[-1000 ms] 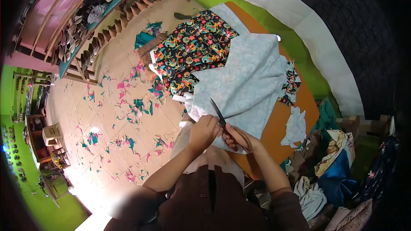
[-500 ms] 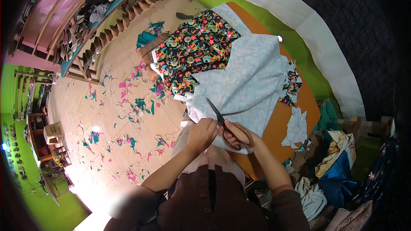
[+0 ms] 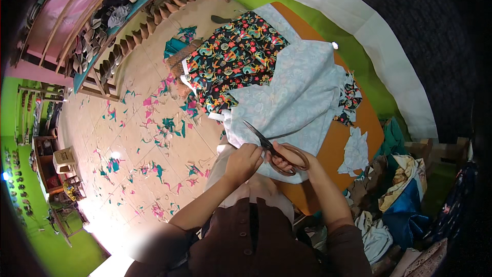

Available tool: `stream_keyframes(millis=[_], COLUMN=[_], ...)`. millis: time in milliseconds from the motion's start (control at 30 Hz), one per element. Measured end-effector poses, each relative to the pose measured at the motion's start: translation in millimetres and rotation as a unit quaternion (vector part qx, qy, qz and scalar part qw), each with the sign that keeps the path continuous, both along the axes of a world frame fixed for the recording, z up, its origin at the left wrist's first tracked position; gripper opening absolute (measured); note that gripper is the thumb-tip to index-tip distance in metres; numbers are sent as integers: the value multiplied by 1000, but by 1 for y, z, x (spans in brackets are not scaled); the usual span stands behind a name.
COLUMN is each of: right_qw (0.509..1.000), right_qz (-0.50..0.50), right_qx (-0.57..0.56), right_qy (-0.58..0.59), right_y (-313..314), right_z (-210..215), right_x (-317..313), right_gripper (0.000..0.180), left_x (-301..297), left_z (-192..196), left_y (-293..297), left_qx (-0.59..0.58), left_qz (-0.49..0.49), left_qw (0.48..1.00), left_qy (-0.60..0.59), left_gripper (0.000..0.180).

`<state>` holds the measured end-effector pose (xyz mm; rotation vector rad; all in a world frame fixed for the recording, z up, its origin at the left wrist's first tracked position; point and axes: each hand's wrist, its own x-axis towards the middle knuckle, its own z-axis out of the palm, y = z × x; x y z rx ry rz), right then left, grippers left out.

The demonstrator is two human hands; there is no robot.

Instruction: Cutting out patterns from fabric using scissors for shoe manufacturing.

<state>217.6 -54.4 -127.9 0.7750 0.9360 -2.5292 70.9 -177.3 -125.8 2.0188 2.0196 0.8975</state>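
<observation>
My right hand grips a pair of large scissors by the brown handles, the dark blades pointing up and to the left over the cloth. Close beside it, my left hand is closed at the near edge of the fabric; its fingertips are pinched, and what lies between them is mostly hidden. Under the blades spreads a floral fabric, its pale underside up. Its dark printed face shows at the far left, with bright flowers on black. The cloth lies over an orange-brown table.
A pale fabric scrap lies on the table's right side. Heaped cloth fills the lower right. Teal and pink offcuts litter the tiled floor at left. A rack of shoe forms stands at the upper left, and a stool farther off.
My right hand and the scissors have shifted slightly to the right, and the blade tips sit a little lower and farther left. My left hand has hardly moved.
</observation>
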Motion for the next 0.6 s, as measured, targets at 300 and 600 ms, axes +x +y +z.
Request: stream_keyframes(millis=[300, 600], right_qw=[999, 999], right_qz=[45, -33], right_qx=[-12, -28], right_qy=[-7, -23], right_y=[4, -16], right_z=[-3, -11], right_x=[0, -5], right_gripper=[60, 54], left_x=[4, 3], left_z=[-2, 1], left_y=[-8, -8], left_qx=[-19, -33], left_qz=[-26, -57], left_qw=[999, 998], left_qy=[-14, -21], left_gripper=[19, 19])
